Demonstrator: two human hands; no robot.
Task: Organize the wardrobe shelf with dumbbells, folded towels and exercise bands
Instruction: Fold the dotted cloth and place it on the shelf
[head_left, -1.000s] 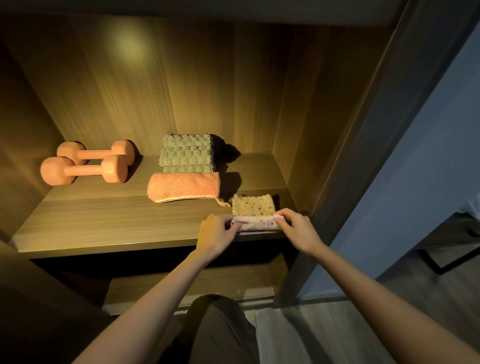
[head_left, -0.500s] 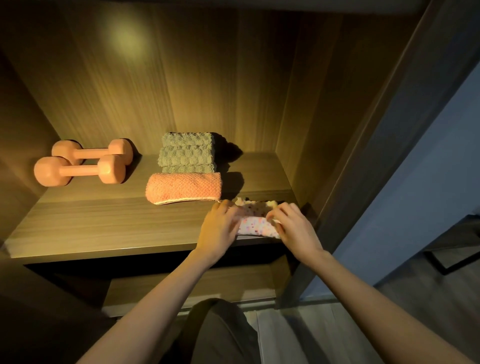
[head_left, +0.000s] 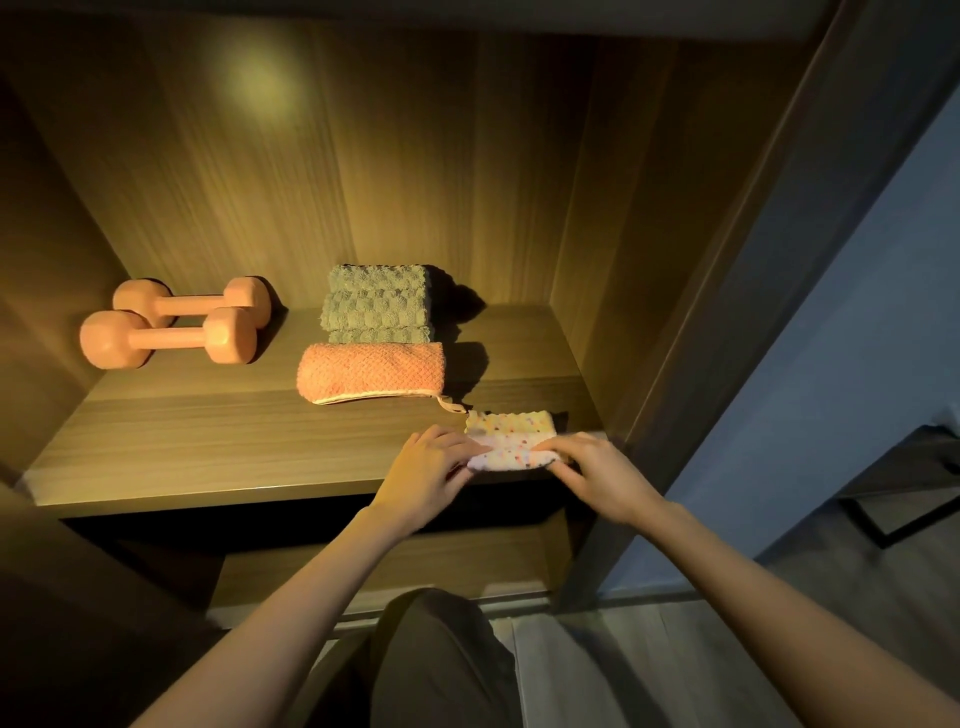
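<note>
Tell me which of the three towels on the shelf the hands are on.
The speckled cream towel at the shelf's front right, between the left hand and right hand. The orange towel and green towel lie untouched behind.

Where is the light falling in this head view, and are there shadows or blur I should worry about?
Head view: warm light pools on the back panel; the green towel and orange towel cast shadows rightward; under the shelf is near black; the spotted towel and both hands look sharp.
</note>
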